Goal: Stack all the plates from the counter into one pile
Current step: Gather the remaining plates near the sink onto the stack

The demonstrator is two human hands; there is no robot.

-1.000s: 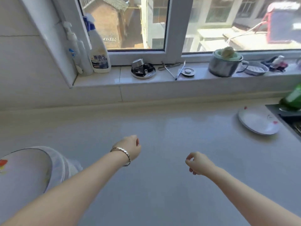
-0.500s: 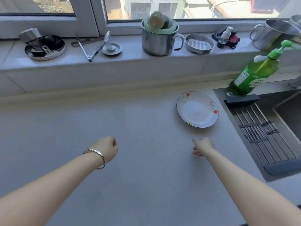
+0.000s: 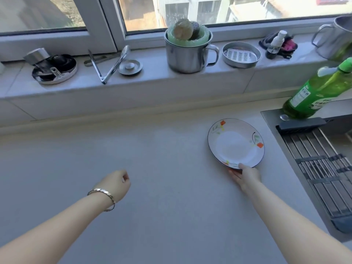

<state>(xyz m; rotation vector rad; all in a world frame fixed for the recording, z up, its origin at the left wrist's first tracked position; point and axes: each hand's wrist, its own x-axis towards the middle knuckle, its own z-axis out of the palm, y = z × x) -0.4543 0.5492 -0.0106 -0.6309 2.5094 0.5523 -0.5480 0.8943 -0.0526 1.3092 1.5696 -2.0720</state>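
Right hand (image 3: 245, 175) has reached round white flower-painted ceramic plate (image 3: 236, 143) on grey counter (image 3: 152, 168) just ahead of it, pinching near rim, thumb on top. Left hand (image 3: 116, 182) well off to its left, loosely curled, empty. Grasp made, lift toward pile likely next

Bare forearms, silver bracelet (image 3: 102, 196)
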